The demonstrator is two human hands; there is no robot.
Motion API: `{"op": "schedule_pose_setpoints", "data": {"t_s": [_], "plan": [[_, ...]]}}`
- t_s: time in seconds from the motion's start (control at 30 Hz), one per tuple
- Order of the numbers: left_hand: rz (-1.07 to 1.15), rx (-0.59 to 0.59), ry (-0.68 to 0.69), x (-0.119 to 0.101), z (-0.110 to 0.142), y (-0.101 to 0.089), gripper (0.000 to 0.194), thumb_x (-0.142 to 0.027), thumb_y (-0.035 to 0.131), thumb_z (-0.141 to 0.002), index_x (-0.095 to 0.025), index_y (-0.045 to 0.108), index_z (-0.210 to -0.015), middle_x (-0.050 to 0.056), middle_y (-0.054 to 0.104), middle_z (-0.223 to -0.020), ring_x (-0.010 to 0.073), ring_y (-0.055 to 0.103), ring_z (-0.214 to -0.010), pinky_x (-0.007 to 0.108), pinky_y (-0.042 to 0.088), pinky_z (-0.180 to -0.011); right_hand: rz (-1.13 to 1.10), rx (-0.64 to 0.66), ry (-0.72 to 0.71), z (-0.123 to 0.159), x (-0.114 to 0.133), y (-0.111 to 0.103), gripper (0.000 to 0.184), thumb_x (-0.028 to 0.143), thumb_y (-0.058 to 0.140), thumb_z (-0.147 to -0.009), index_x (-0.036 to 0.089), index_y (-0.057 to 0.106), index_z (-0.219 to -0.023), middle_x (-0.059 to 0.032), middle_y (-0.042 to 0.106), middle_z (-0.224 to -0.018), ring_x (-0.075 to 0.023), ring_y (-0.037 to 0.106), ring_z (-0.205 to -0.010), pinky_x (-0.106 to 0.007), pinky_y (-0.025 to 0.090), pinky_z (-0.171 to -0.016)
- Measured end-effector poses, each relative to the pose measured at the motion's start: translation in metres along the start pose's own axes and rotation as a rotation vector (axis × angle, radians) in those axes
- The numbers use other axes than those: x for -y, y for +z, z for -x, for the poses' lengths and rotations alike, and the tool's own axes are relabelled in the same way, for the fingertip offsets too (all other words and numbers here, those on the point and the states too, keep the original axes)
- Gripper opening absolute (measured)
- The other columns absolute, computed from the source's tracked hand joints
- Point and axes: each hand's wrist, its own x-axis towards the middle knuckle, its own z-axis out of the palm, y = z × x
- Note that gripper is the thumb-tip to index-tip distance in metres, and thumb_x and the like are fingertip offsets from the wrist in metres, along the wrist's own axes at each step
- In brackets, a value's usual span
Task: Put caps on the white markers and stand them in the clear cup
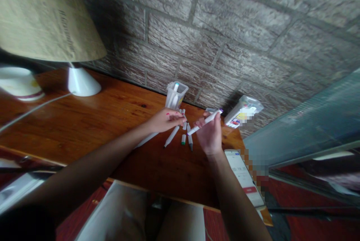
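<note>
My right hand point(209, 134) is closed round a white marker point(206, 120) with a purple end, held slanted above the wooden table point(112, 121). My left hand point(164, 119) reaches over several loose white markers point(182, 134) lying on the table, its fingers curled onto one of them. Behind the hands stands a clear plastic cup point(176, 95) with a marker or two upright in it.
A clear marker box point(243, 111) lies tipped against the brick wall at the right. A phone point(244, 177) with a lit screen rests near the table's right corner. A lamp with a white base point(81, 81) and a cord stands at the left.
</note>
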Motion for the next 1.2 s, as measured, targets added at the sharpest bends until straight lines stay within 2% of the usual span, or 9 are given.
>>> {"op": "schedule_pose_setpoints", "data": {"t_s": [0.1, 0.2, 0.3, 0.43, 0.57, 1.2], "plan": [[0.005, -0.027, -0.015, -0.004, 0.0, -0.001, 0.033, -0.042, 0.064, -0.088, -0.012, 0.072, -0.08, 0.007, 0.075, -0.08, 0.0146, 0.068, -0.074, 0.024, 0.052, -0.072, -0.035, 0.029, 0.046, 0.002, 0.008, -0.002, 0.067, 0.089, 0.039, -0.076, 0.025, 0.049, -0.06, 0.0049, 0.031, -0.056, -0.0138, 0.036, -0.052, -0.033, 0.043, -0.06], [0.001, -0.031, -0.02, -0.006, 0.0, -0.001, 0.032, -0.042, 0.064, -0.089, -0.012, 0.072, -0.08, 0.007, 0.074, -0.078, 0.0142, 0.067, -0.072, 0.024, 0.053, -0.072, -0.067, 0.066, 0.032, 0.003, 0.012, -0.005, 0.07, 0.089, 0.029, -0.079, 0.025, 0.034, -0.052, 0.0058, 0.024, -0.051, -0.0123, 0.026, -0.047, -0.032, 0.037, -0.054], [0.0, -0.027, -0.02, -0.007, 0.001, -0.001, 0.033, -0.042, 0.063, -0.089, -0.011, 0.071, -0.079, 0.007, 0.074, -0.076, 0.0138, 0.067, -0.07, 0.024, 0.053, -0.07, -0.068, 0.087, 0.044, 0.002, 0.013, -0.01, 0.068, 0.084, 0.035, -0.08, 0.024, 0.025, -0.048, 0.0076, 0.016, -0.044, -0.01, 0.016, -0.041, -0.03, 0.027, -0.046], [0.005, -0.026, -0.01, -0.008, 0.001, 0.0, 0.031, -0.041, 0.065, -0.088, -0.012, 0.071, -0.078, 0.005, 0.074, -0.075, 0.0137, 0.067, -0.069, 0.023, 0.053, -0.068, -0.101, 0.118, 0.061, 0.004, 0.013, -0.013, 0.067, 0.08, 0.043, -0.074, 0.024, 0.02, -0.046, 0.0082, 0.014, -0.041, -0.0089, 0.014, -0.039, -0.029, 0.021, -0.043], [0.022, -0.03, -0.015, -0.008, 0.0, 0.001, 0.03, -0.041, 0.065, -0.087, -0.013, 0.07, -0.076, 0.005, 0.074, -0.073, 0.0136, 0.067, -0.067, 0.023, 0.053, -0.066, -0.172, 0.163, 0.084, 0.007, 0.014, -0.011, 0.065, 0.076, 0.045, -0.075, 0.023, 0.02, -0.046, 0.0083, 0.013, -0.04, -0.0084, 0.013, -0.039, -0.029, 0.019, -0.043], [0.01, -0.036, 0.001, -0.002, 0.0, 0.002, 0.029, -0.04, 0.066, -0.087, -0.014, 0.073, -0.076, 0.005, 0.073, -0.072, 0.013, 0.066, -0.065, 0.022, 0.05, -0.063, -0.168, 0.206, 0.068, 0.011, 0.012, -0.007, 0.066, 0.077, 0.049, -0.072, 0.023, 0.021, -0.046, 0.0088, 0.012, -0.041, -0.0076, 0.015, -0.037, -0.028, 0.022, -0.042]]}}
